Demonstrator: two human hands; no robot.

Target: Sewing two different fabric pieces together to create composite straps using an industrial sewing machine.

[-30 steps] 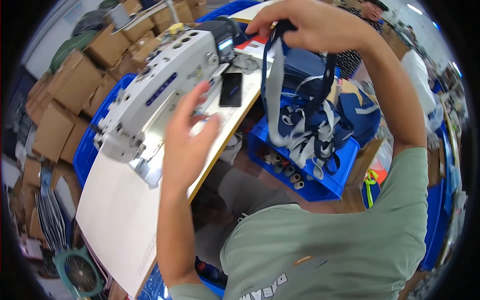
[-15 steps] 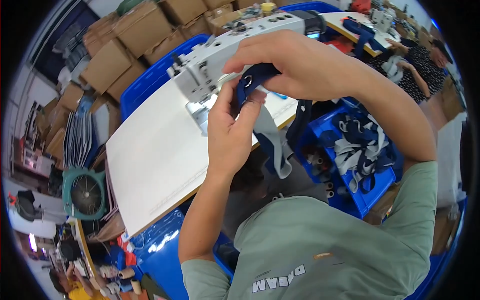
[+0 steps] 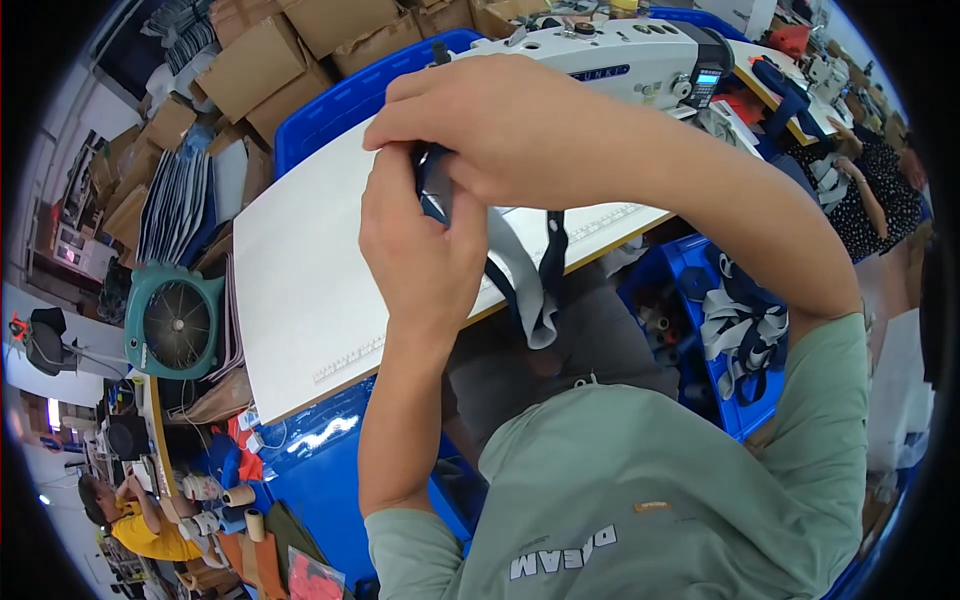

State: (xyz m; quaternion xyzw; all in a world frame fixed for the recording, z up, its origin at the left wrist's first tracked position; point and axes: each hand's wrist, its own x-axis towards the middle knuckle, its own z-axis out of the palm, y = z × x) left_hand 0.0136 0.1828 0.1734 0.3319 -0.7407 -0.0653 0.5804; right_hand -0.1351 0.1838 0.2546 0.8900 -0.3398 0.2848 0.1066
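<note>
A navy and light-grey fabric strap (image 3: 517,270) is held in both hands, its lower end hanging in a loop past the table's front edge. My left hand (image 3: 418,235) is closed on the strap from the near side, thumb and fingers pointing away from me. Over it my right hand (image 3: 505,125) bends in from the right, closed on the same strap, fingertips close to those of the left. Between the hands shows a short folded piece, grey and navy; most of it is hidden by fingers. Both hands are raised in front of the white sewing machine (image 3: 640,65), covering its needle end.
The white sewing table (image 3: 300,290) has a ruler scale along its front edge. A blue bin (image 3: 755,410) of similar straps stands right of my lap. At left are a green fan (image 3: 178,322) and a person in yellow (image 3: 155,530); another person (image 3: 880,190) sits far right. Cardboard boxes (image 3: 265,70) are stacked behind.
Both hands, still on the strap, have shifted left in the picture as the view moved. The navy part with a ring between the fingers has turned, and grey fabric shows there now.
</note>
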